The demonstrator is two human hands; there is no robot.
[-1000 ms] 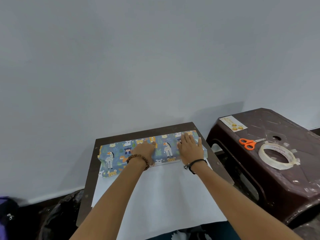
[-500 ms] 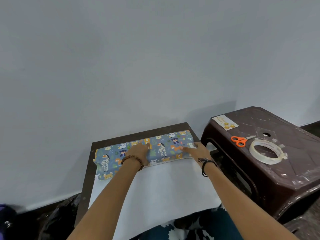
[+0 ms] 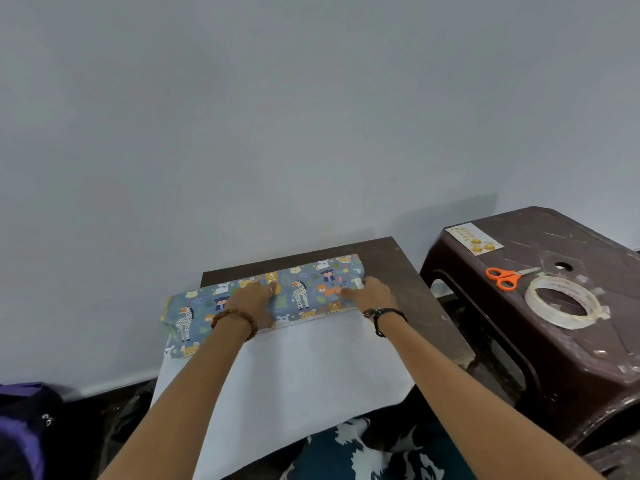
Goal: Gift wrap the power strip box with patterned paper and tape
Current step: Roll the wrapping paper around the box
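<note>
I had the patterned paper [image 3: 304,292] folded over the power strip box on the small dark table [image 3: 408,282], printed side up, animals all over the blue, so the box itself was hidden underneath and sat at the far edge of the table near the wall [image 3: 311,133]. The white underside of the sheet [image 3: 294,382] ran back toward me and hung over the near edge onto my lap. My left hand [image 3: 254,299] pressed down on the wrapped top near the middle, fingers bent over the paper, beaded bracelet [image 3: 235,322] on that wrist. My right hand [image 3: 372,294] lay at the right end of the fold, fingers pointing left along the paper and flat against it; whether the thumb pinched anything I could not tell. A dark cord bracelet [image 3: 384,315] circled that wrist. Off to my right stood a brown plastic stool [image 3: 561,358], and on it the roll of clear tape [image 3: 564,301], orange-handled scissors [image 3: 505,277] just beside it, and a small card with gold dots [image 3: 474,239] farther back.
</note>
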